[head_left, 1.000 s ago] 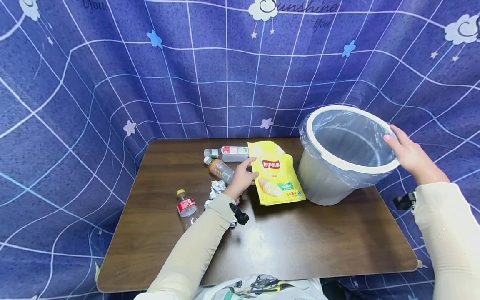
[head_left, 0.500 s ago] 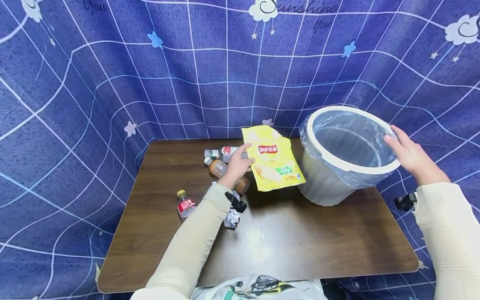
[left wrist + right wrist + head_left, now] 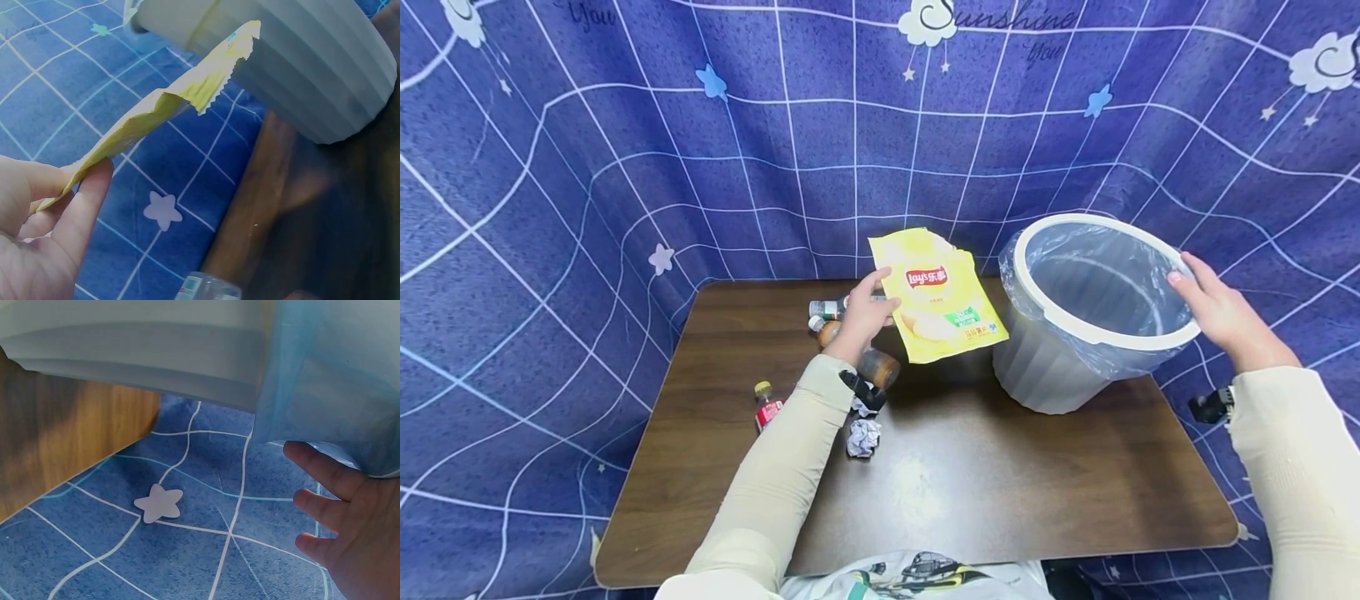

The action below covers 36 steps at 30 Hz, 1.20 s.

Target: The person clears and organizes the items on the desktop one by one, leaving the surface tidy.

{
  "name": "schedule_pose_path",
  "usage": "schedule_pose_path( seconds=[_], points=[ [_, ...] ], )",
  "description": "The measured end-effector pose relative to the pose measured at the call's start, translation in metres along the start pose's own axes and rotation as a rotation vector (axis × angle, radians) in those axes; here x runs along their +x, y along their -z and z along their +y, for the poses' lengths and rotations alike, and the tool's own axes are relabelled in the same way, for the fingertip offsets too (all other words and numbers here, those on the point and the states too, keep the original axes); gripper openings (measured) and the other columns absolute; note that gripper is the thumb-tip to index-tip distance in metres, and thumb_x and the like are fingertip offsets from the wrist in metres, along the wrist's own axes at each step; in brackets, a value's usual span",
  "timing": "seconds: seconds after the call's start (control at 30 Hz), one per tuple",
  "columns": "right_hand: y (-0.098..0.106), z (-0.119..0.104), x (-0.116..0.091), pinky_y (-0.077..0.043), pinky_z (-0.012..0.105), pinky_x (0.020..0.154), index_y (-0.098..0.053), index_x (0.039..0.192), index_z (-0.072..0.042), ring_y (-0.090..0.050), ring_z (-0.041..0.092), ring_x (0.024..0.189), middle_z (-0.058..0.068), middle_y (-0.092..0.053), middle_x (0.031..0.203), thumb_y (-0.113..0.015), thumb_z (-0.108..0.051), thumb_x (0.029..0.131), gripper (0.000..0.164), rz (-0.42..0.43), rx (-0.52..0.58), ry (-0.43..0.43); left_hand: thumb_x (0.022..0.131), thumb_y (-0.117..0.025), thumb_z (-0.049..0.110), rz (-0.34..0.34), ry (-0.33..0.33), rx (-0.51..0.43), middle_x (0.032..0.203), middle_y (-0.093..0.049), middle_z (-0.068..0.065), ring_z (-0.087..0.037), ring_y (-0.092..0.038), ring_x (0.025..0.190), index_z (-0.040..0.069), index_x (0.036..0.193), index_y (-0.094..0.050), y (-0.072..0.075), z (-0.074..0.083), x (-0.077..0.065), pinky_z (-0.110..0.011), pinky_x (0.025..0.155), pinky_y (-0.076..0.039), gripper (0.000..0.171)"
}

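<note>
Two bare hands are spread over a brown worktop [image 3: 1000, 483], the left hand [image 3: 863, 321] pinching a yellow Lay's bag [image 3: 936, 300] by its left edge, thumb and fingers closed on the thin wrapper. The bag is raised above the worktop, tilted, its printed front up and its lower right corner near a pale bin [image 3: 1045, 367]; whether the two touch, one cannot tell. The right hand [image 3: 1221, 312] holds the bin's white rim [image 3: 1150, 340], thumb over it and the other fingers loosely spread outside, against the clear liner [image 3: 1108, 357]. The bin leans slightly. Around the left arm lie a white-capped amber bottle [image 3: 877, 367], a clear bottle [image 3: 826, 309] partly hidden by the hand, a yellow-capped bottle [image 3: 767, 410] and crumpled paper [image 3: 863, 437]. Behind hangs a blue curtain [image 3: 880, 133] patterned with grid lines and stars.
</note>
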State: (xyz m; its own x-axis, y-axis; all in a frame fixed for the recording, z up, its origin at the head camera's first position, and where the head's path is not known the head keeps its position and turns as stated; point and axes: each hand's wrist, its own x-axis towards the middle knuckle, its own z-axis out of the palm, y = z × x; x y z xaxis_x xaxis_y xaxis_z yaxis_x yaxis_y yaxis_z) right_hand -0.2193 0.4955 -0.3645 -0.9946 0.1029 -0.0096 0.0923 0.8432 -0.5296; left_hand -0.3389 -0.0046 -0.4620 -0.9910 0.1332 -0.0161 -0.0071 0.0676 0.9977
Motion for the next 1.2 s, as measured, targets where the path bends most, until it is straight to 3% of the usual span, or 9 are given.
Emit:
schedule_pose_path(
  seconds=[0.23, 0.47, 0.67, 0.9, 1.2],
  points=[
    [0.0, 0.001, 0.0, -0.016, 0.08, 0.106, 0.002, 0.162, -0.011, -0.015, 0.071, 0.133, 0.041, -0.009, 0.156, -0.024, -0.052, 0.107, 0.073, -0.004, 0.004, -0.003, 0.094, -0.068, 0.003, 0.021, 0.002, 0.016, 0.149, -0.041, -0.012, -0.022, -0.061, 0.09, 0.029, 0.148, -0.052, 0.008, 0.014, 0.005, -0.051, 0.088, -0.058, 0.061],
    [-0.001, 0.002, 0.0, -0.016, 0.079, 0.106, 0.002, 0.162, -0.011, -0.015, 0.071, 0.133, 0.041, -0.01, 0.156, -0.024, -0.051, 0.107, 0.073, 0.001, 0.008, 0.005, 0.093, -0.068, 0.001, 0.053, -0.029, -0.004, 0.147, -0.042, -0.01, -0.011, -0.051, 0.065, 0.025, 0.149, -0.051, 0.014, 0.032, 0.01, -0.029, 0.066, -0.057, 0.063],
    [-0.001, 0.001, 0.001, -0.016, 0.079, 0.106, 0.002, 0.162, -0.01, -0.015, 0.071, 0.133, 0.041, -0.009, 0.156, -0.024, -0.051, 0.107, 0.073, -0.001, 0.002, 0.001, 0.093, -0.067, -0.003, 0.078, -0.046, -0.068, 0.143, -0.041, -0.01, -0.013, -0.054, 0.073, 0.022, 0.148, -0.052, 0.017, 0.049, 0.013, -0.023, 0.061, -0.056, 0.063],
    [0.0, 0.002, 0.001, -0.015, 0.08, 0.106, 0.003, 0.162, -0.011, -0.014, 0.071, 0.134, 0.041, -0.009, 0.156, -0.023, -0.052, 0.107, 0.073, -0.008, 0.001, -0.004, 0.093, -0.068, -0.002, 0.113, -0.074, -0.067, 0.144, -0.041, -0.008, -0.009, -0.046, 0.064, 0.023, 0.148, -0.052, 0.02, 0.065, 0.018, -0.024, 0.065, -0.057, 0.063],
    [0.0, 0.001, 0.001, -0.017, 0.08, 0.106, 0.002, 0.162, -0.01, -0.015, 0.071, 0.134, 0.041, -0.01, 0.156, -0.023, -0.051, 0.107, 0.073, -0.005, -0.002, -0.015, 0.094, -0.067, 0.0, 0.155, -0.094, -0.104, 0.151, -0.04, -0.008, -0.012, -0.053, 0.069, 0.026, 0.148, -0.052, 0.024, 0.085, 0.026, -0.023, 0.063, -0.054, 0.062]
  ],
)
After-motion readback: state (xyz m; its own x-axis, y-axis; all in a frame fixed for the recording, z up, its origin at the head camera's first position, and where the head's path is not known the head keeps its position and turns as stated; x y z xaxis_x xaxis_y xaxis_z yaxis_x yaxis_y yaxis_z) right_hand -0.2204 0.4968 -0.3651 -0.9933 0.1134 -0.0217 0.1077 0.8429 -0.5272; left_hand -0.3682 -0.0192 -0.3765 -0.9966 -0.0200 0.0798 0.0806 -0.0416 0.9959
